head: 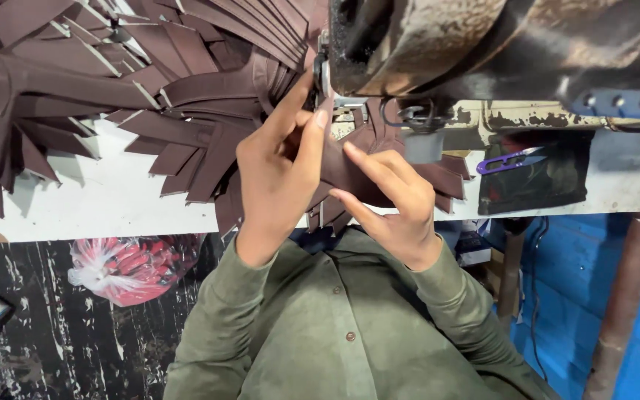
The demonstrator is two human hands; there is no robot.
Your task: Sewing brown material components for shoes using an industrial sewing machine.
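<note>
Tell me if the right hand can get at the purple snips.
Probably yes. The snips lie uncovered on the table beside the right hand, nothing between, though it now pinches a brown piece.

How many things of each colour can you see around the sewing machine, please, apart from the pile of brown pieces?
Purple: 1, the thread snips
Red and white: 1, the plastic bag
Dark, worn: 1, the sewing machine
White: 1, the table
Total: 4
</note>
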